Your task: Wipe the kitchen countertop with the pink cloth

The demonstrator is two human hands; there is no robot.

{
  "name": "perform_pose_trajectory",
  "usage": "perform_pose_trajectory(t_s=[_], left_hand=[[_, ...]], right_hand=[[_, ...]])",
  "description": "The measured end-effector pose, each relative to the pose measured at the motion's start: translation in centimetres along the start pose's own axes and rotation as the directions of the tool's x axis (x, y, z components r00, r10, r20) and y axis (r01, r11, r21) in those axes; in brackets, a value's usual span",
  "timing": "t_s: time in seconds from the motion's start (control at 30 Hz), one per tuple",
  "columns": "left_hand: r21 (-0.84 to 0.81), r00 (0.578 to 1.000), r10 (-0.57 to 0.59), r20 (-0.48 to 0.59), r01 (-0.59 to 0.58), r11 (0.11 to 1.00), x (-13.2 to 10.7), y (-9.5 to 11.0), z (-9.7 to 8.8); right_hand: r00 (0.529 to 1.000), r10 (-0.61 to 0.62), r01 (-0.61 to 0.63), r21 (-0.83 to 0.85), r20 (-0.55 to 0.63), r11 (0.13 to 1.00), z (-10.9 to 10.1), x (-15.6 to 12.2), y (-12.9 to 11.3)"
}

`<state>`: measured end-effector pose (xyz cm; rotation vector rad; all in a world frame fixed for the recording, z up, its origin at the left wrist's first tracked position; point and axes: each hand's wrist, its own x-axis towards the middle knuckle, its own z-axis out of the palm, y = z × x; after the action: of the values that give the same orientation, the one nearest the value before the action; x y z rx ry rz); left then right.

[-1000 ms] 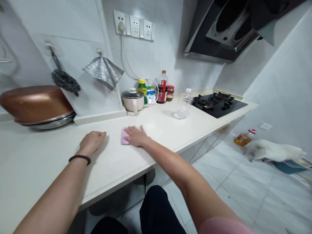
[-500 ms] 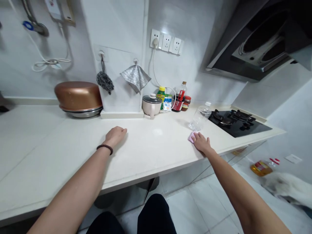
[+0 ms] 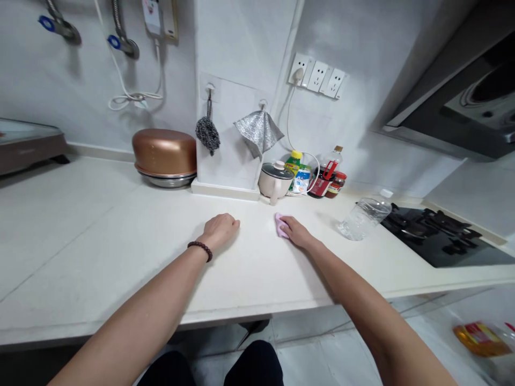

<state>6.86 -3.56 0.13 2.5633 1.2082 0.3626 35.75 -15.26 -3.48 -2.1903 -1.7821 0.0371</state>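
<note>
My right hand (image 3: 296,232) presses flat on a small pink cloth (image 3: 279,223) on the white countertop (image 3: 120,236), its fingers held together over the cloth. My left hand (image 3: 220,230) rests on the counter a little to the left with its fingers curled under, holding nothing I can see; a dark bead bracelet (image 3: 200,249) is on that wrist. A clear plastic bottle (image 3: 364,216) stands to the right of the cloth.
A small lidded pot (image 3: 274,180), sauce bottles and jars (image 3: 325,179) stand at the wall. A copper pan (image 3: 165,153) lies upside down on a metal one at the left. A black gas hob (image 3: 446,238) is at the right, an oil bottle (image 3: 480,339) on the floor.
My right hand slid the pink cloth right towards the bottle, then back left near the pot. My left hand stayed put. The view turned left.
</note>
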Motion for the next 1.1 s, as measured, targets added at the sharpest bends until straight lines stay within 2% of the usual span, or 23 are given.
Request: perform_pose_trajectory(t_s=[0.13,0.27,0.4,0.53,0.67,0.77,0.93,1.1], left_hand=[[0.009,1.0,0.002,-0.011,-0.002,1.0,0.2,-0.3,-0.3],[0.012,1.0,0.009,-0.025,-0.008,1.0,0.4,-0.7,-0.5],[-0.014,0.999,0.008,-0.041,-0.009,1.0,0.3,-1.0,-0.8],[-0.017,0.998,0.002,-0.056,-0.003,1.0,0.1,-1.2,-1.1],[-0.001,0.998,-0.043,-0.051,0.043,0.999,-0.1,-1.3,-1.4],[0.006,0.998,-0.053,-0.038,0.053,0.999,-0.2,-1.4,-1.6],[-0.002,0.997,-0.063,-0.033,0.063,0.998,-0.4,-1.7,-1.5],[-0.022,0.998,-0.067,-0.012,0.067,0.998,-0.7,-1.6,-1.5]], right_hand=[[0.997,0.061,-0.062,-0.015,-0.043,0.998,0.8,6.5,1.2],[0.993,0.112,-0.114,-0.038,-0.048,0.993,1.4,10.4,2.7],[0.993,0.115,-0.117,-0.077,-0.028,0.99,1.7,11.8,3.4],[0.996,0.084,-0.084,-0.11,-0.008,0.99,1.8,11.0,3.4],[0.999,0.044,-0.042,-0.126,0.009,0.991,1.7,8.0,3.5],[1.0,0.021,-0.017,-0.136,0.023,0.991,1.3,4.1,3.8],[0.999,-0.015,0.022,-0.142,0.048,0.99,0.0,-4.8,5.7],[0.998,0.004,0.005,-0.143,0.062,0.99,-1.7,-13.9,9.5]])
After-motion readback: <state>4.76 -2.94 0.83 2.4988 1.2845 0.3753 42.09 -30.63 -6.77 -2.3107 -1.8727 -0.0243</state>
